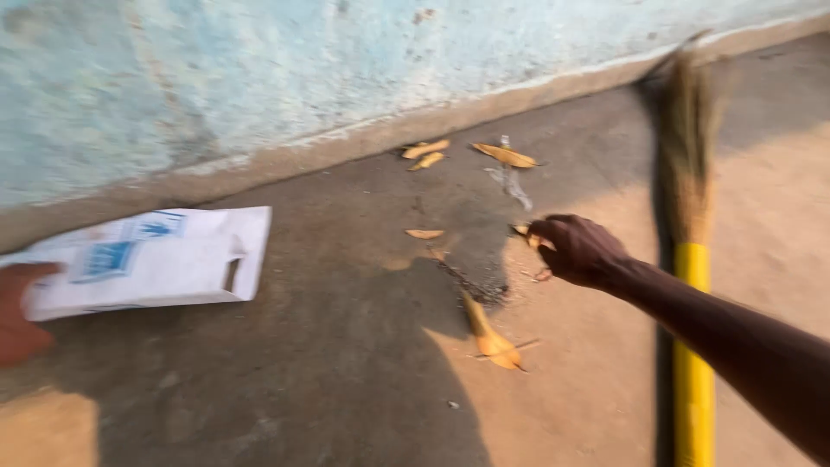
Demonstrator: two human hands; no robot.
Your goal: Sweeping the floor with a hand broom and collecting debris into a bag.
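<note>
Right hand [577, 251] curled around dry yellow leaves [529, 233], left hand [19, 313] cut off at edge, gripping white card [151, 259], blurred broom [689, 216] on floor [346, 363]

Right hand [577, 251] pinching dry leaf [522, 230], left hand [17, 311] holding white bag [156, 259]

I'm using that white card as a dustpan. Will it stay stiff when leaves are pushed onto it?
The white card looks thin and flat, so it probably flexes. Held at one end by the left hand, its far edge may sag. The dry leaves look light, so it likely copes.
</note>
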